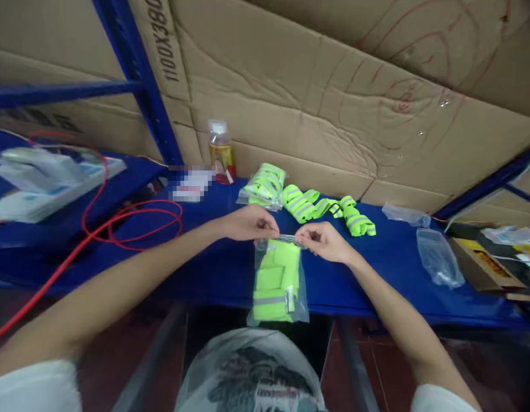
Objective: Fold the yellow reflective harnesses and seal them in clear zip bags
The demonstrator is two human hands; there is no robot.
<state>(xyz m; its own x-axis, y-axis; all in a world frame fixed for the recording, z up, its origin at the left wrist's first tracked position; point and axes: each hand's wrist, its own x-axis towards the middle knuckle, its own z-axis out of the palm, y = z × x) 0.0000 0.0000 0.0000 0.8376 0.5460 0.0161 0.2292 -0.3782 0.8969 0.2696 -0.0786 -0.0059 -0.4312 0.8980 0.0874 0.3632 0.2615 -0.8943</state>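
A clear zip bag (pixel 279 280) filled with folded neon-green reflective bands hangs from my two hands over the front of the blue table (pixel 376 274). My left hand (pixel 250 223) pinches the left end of the bag's top strip. My right hand (pixel 323 240) pinches the right end of that strip. Behind my hands lie loose green reflective bands (pixel 316 206) and a packed bag of green bands (pixel 262 187).
Empty clear bags (pixel 436 257) lie at the right. A bottle (pixel 222 151) stands by the cardboard wall. A red cable (pixel 131 223) loops at the left. A cardboard box (pixel 483 263) sits at far right. A large plastic bag (pixel 252 372) lies below.
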